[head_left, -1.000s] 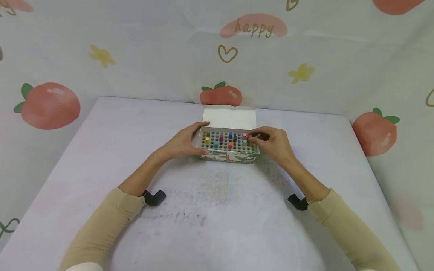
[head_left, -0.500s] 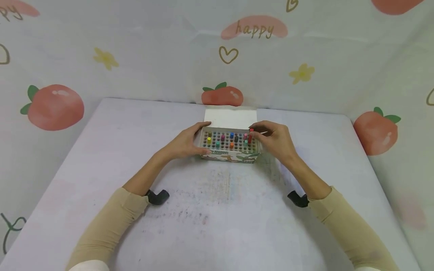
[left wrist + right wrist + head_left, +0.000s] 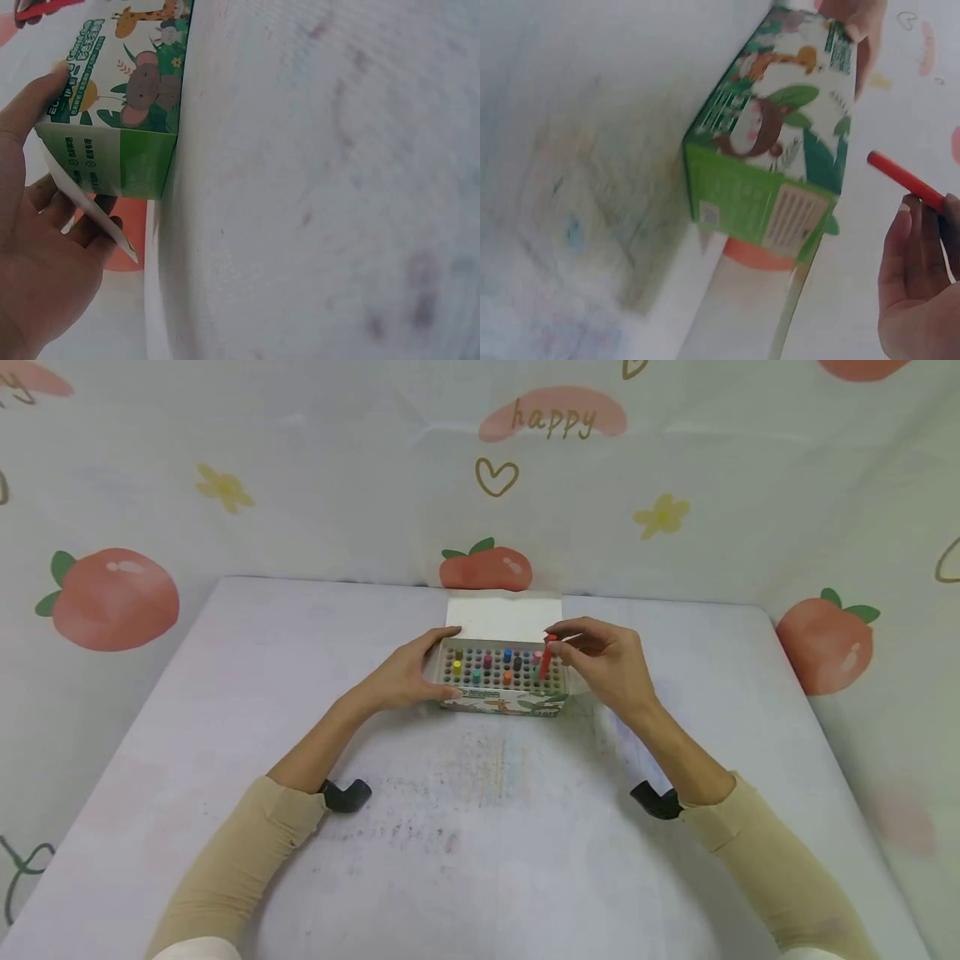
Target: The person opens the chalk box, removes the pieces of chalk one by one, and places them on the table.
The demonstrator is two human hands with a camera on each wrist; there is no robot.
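A printed cardboard box (image 3: 510,702) stands on the table with its white lid (image 3: 504,616) raised at the back. Rows of round holes fill its top, and several coloured stick ends stand up from them. My left hand (image 3: 405,672) grips the box's left end, thumb on the front wall, other fingers behind; the left wrist view shows them near a side flap (image 3: 86,199). My right hand (image 3: 611,664) pinches a red crayon (image 3: 547,660) by its upper end. That crayon is tilted above the box's right part; in the right wrist view its free end is out in the air.
The white table (image 3: 480,860) carries coloured smudges in front of the box. Behind it hangs a printed cloth (image 3: 337,485). A black curved piece sits at each wrist, the left one (image 3: 347,796) and the right one (image 3: 655,800).
My right hand has risen and drawn the red crayon up out of the box, its lower end now tilting left. My left hand has kept its grip on the box.
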